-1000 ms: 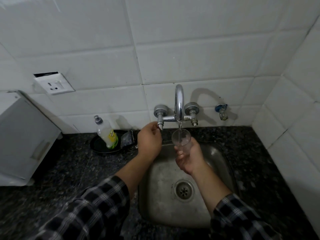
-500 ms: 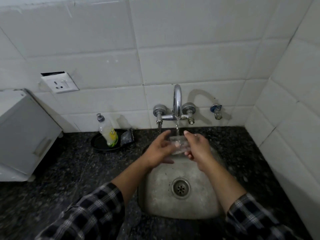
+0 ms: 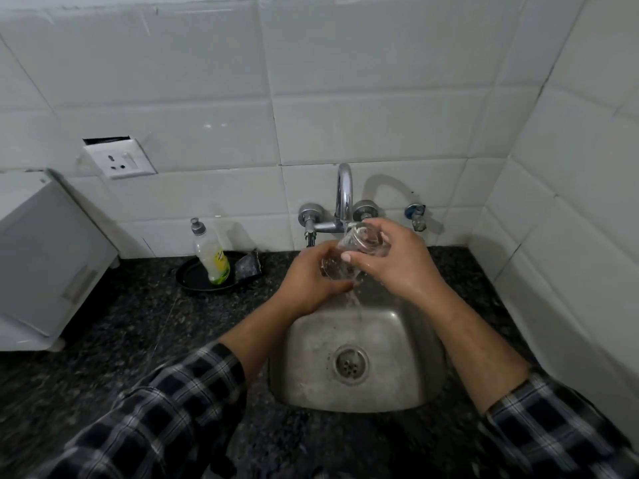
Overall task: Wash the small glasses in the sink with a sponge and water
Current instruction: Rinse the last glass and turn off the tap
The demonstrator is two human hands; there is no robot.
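Head view shows the glass [image 3: 359, 238] tipped on its side right under the tap [image 3: 344, 191]. It is gripped between both hands. The right hand [image 3: 397, 261] has its fingers [image 3: 387, 225] curled over the upper end and its thumb across the side. The left hand [image 3: 307, 285] appears to cup the lower end from beneath with bent fingers, though the splash blurs that contact. A second ago the left hand was up at the tap handle while the right alone held the glass upright in the stream. Half a second ago both hands met on it lower over the sink [image 3: 408, 357], and now it has been raised to the spout and turned over. That suggests the water has been set and a bare-handed rinse is under way, with filling giving way to emptying and turning. The glass is clear and wet, and its thick end catches the light. Water [image 3: 354, 299] spills from below the fingers and falls toward the drain [image 3: 349, 364]. No other glass can be made out in the basin. Well to the left of the fingers, on the dark speckled surface [image 3: 138, 323], a soap bottle [image 3: 211, 257] stands in a black dish [image 3: 193, 278]. A grey pad [image 3: 249, 264], probably the sponge, lies beside it untouched, so scrubbing still seems to be ahead. Farther left are a white box [image 3: 45, 257] and a wall socket [image 3: 119, 159].
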